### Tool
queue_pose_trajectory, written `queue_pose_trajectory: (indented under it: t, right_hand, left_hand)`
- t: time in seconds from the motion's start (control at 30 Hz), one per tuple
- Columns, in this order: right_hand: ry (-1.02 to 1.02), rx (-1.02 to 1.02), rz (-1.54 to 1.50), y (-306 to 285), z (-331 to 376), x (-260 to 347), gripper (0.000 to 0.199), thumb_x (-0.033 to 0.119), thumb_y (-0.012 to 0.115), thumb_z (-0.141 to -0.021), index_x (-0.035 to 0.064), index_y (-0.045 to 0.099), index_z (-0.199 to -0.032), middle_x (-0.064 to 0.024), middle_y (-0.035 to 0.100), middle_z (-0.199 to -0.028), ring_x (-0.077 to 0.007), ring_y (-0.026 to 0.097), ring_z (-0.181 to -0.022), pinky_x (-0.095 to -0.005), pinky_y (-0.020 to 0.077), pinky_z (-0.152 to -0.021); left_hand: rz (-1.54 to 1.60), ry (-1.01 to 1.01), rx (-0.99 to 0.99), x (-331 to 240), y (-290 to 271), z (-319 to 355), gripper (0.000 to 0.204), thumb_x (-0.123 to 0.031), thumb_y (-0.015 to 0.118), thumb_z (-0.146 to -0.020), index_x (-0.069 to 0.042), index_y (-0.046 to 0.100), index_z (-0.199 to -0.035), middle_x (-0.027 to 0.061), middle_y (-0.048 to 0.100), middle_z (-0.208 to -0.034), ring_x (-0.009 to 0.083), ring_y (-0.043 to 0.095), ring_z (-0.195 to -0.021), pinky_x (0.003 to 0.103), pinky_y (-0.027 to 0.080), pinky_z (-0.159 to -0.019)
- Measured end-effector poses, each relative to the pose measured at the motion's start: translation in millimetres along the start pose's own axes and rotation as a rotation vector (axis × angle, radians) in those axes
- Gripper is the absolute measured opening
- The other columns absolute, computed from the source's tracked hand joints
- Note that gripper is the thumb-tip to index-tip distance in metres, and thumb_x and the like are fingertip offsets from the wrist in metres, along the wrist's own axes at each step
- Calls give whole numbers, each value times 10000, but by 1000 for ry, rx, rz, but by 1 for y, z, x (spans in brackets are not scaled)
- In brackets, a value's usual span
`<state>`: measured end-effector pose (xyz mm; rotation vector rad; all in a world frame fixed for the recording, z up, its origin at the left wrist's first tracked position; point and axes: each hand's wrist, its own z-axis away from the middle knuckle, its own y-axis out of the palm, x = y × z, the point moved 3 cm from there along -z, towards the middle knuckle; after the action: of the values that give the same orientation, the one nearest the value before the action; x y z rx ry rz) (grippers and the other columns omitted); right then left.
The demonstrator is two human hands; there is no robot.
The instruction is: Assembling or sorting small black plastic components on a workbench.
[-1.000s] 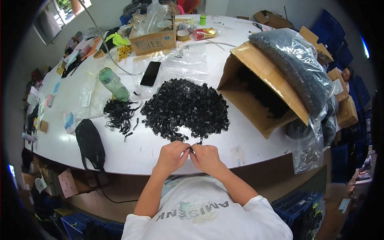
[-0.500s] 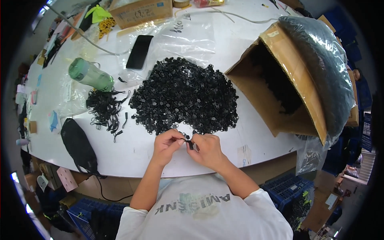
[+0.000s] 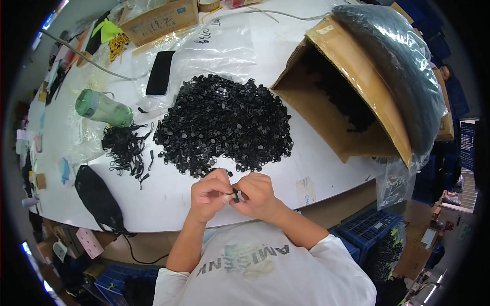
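My left hand (image 3: 209, 195) and my right hand (image 3: 258, 196) meet close to the table's front edge. Both are closed in a pinch on a small black cord pull (image 3: 236, 198), whose dark end shows between the fingertips; the rest is hidden. Just beyond the hands lies a wide heap of small black plastic pieces (image 3: 224, 122). To its left is a smaller pile of black cord pulls (image 3: 124, 148), loops with tab-like ends, a few lying loose beside it.
A tipped cardboard box (image 3: 316, 122) with dark contents and a plastic liner stands at right. On the left are a green bottle (image 3: 104, 108) and a black pouch (image 3: 98, 196). A phone (image 3: 160, 73) lies beyond the heap, near another carton (image 3: 161, 23).
The view has shifted, so table items appear farther left. Both hands still pinch the small black cord pull, which has turned a little between the fingertips.
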<state>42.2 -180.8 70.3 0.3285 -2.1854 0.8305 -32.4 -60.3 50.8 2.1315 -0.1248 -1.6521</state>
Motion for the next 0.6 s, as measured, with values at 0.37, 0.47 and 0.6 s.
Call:
queue_pose_trajectory:
  t: [0.37, 0.47, 0.6]
  right_hand:
    - [402, 247, -243, -27, 49, 10, 116, 95, 731, -734, 36, 636, -763, -32, 570, -553, -94, 534, -427, -263, 417, -414]
    - [762, 110, -867, -24, 60, 13, 105, 60, 677, -827, -15, 627, -773, -14, 575, -598, -50, 521, -459, -226, 437, -414]
    - [722, 103, -693, -32, 71, 11, 87, -2, 633, -841, -55, 623, -773, -31, 584, -603, -68, 537, -465, -210, 458, -428]
  left_hand:
    - [-772, 395, -32, -14, 40, 27, 187, 24, 784, -638, -41, 646, -746, 48, 524, -712, 203, 486, -674, 305, 391, -578]
    - [-948, 529, -119, -16, 37, 23, 194, 26, 776, -611, -59, 652, -733, 42, 506, -703, 217, 501, -678, 331, 393, -601]
    - [-1001, 574, 85, -26, 53, 18, 159, 5, 751, -668, -53, 652, -778, 44, 526, -724, 223, 521, -693, 336, 412, -614]
